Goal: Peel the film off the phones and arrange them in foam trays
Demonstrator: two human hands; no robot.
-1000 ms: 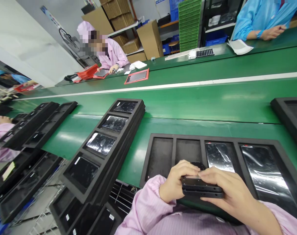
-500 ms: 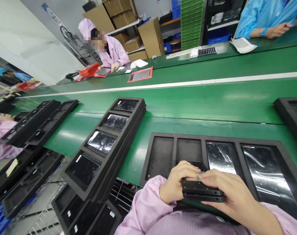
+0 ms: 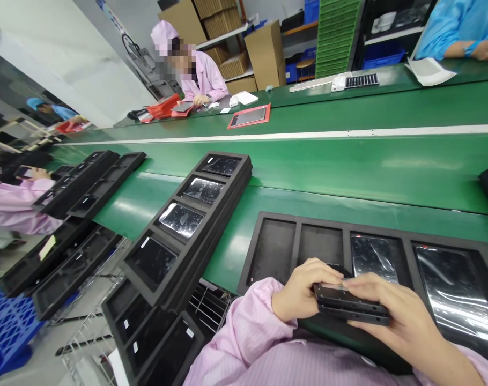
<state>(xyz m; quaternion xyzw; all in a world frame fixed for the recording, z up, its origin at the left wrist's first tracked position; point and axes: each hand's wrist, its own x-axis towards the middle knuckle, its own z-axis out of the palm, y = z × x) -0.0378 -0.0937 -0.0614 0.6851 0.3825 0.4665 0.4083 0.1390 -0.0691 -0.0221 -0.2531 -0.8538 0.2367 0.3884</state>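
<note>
Two black phones (image 3: 350, 306), one on top of the other, are held close to my body with their edges facing me. My left hand (image 3: 302, 289) grips their left end, its fingers bent over the top. On the right end, my right hand (image 3: 400, 305) has its thumb and fingers closed around the pair. Just beyond lies a dark foam tray (image 3: 298, 244) with four compartments. Its two right compartments hold film-covered dark screens, a nearer-middle screen (image 3: 372, 260) and a right screen (image 3: 457, 289); the left one is bare, and my hands partly cover the one beside it.
Left of me stands a stack of foam trays (image 3: 231, 187) holding screens. More trays (image 3: 119, 300) rest on a wire rack (image 3: 87, 343) below. A green conveyor belt (image 3: 328, 166) runs across. Co-workers (image 3: 206, 75) sit opposite and at left, and a blue crate (image 3: 10, 327) is at lower left.
The view has shifted, so the trays and belt appear farther right. My hands keep the same grip on the two phones, which look slightly more tilted.
</note>
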